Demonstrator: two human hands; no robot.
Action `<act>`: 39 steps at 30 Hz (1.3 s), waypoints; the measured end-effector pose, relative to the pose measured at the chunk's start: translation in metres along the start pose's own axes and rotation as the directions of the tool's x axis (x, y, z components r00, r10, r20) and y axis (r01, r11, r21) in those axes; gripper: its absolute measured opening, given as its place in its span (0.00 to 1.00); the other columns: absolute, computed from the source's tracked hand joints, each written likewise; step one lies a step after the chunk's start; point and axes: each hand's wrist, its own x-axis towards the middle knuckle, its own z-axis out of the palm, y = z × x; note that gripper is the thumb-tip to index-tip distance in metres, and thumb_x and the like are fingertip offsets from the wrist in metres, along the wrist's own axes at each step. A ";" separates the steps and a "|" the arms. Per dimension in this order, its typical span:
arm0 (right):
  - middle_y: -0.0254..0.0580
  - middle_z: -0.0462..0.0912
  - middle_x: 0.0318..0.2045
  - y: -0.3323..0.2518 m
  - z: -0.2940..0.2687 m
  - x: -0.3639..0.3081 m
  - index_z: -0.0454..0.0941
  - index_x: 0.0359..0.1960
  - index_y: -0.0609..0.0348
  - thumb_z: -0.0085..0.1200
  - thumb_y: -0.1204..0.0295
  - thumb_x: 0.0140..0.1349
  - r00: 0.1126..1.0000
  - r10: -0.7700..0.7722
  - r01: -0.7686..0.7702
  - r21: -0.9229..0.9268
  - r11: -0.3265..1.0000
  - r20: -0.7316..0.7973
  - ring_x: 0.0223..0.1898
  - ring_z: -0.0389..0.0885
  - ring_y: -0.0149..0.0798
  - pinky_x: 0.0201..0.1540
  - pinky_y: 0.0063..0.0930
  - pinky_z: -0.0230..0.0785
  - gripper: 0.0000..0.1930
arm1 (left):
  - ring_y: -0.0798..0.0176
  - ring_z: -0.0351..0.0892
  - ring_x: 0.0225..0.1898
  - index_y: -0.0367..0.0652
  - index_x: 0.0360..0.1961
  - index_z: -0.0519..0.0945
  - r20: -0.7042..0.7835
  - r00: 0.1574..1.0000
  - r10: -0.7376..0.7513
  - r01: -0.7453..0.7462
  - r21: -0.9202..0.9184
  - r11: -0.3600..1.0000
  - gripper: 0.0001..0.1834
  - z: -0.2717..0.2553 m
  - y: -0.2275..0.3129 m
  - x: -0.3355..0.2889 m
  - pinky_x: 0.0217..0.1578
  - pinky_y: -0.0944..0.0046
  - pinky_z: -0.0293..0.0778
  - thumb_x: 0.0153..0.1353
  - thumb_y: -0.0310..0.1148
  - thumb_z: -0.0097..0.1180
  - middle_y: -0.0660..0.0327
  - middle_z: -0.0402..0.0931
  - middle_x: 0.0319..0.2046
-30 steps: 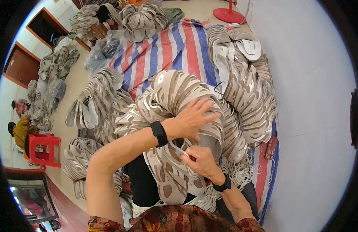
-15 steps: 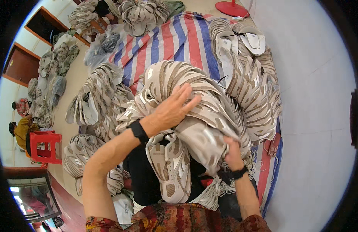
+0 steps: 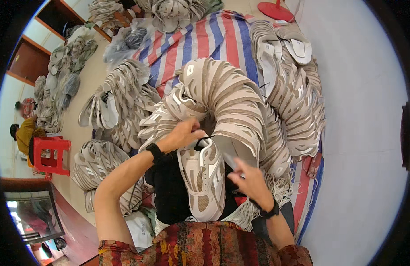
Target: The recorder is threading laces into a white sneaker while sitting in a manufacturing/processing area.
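On my lap lies a beige and white shoe upper (image 3: 204, 181), toe toward me, with a black tie (image 3: 204, 140) at its collar. Behind it arches a thick bundle of nested shoe uppers (image 3: 238, 95). My left hand (image 3: 185, 134) is at the upper's collar beside the black tie, fingers drawn together; what they pinch is too small to make out. Lower right, my right hand (image 3: 250, 178) is beside the bundle's near end, fingers partly curled and blurred. A pale grey streak shows at its fingertips, too smeared to name.
More tied bundles of uppers stand at the left (image 3: 118, 99) and right (image 3: 298, 104). White laces (image 3: 280, 190) hang beside my right wrist. A striped sheet (image 3: 200, 42) covers the floor. A red stool (image 3: 52, 155) and two people are at far left; a white wall (image 3: 364, 133) is at right.
My left hand has come off the top of the bundle down to the shoe upper's collar. My right hand has moved left, and the near end of the bundle hangs straighter.
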 end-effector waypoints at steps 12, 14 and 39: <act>0.45 0.77 0.31 -0.020 0.024 0.066 0.71 0.42 0.66 0.45 0.45 0.55 0.878 0.271 -0.358 0.165 0.919 0.394 0.33 0.76 0.37 0.33 0.26 0.66 0.31 | 0.42 0.74 0.32 0.35 0.34 0.71 -0.121 0.942 0.312 -0.290 0.172 0.942 0.13 0.014 -0.006 -0.038 0.32 0.52 0.69 0.50 0.33 0.53 0.41 0.74 0.26; 0.44 0.77 0.30 -0.035 0.041 0.068 0.71 0.41 0.66 0.46 0.45 0.54 0.937 0.153 -0.228 0.218 0.949 0.315 0.33 0.75 0.35 0.34 0.25 0.65 0.31 | 0.38 0.73 0.31 0.34 0.32 0.70 -0.213 0.950 0.227 -0.214 0.084 0.973 0.11 0.027 -0.005 -0.044 0.32 0.49 0.68 0.50 0.30 0.50 0.41 0.73 0.23; 0.24 0.69 0.28 -0.014 0.052 0.084 0.72 0.37 0.51 0.44 0.55 0.54 0.790 0.233 -0.512 0.400 0.761 0.568 0.31 0.63 0.21 0.32 0.16 0.56 0.16 | 0.77 0.68 0.33 0.42 0.34 0.75 -0.036 0.917 0.398 -0.251 -0.827 0.504 0.11 0.033 -0.013 -0.089 0.33 0.74 0.66 0.51 0.34 0.58 0.71 0.71 0.30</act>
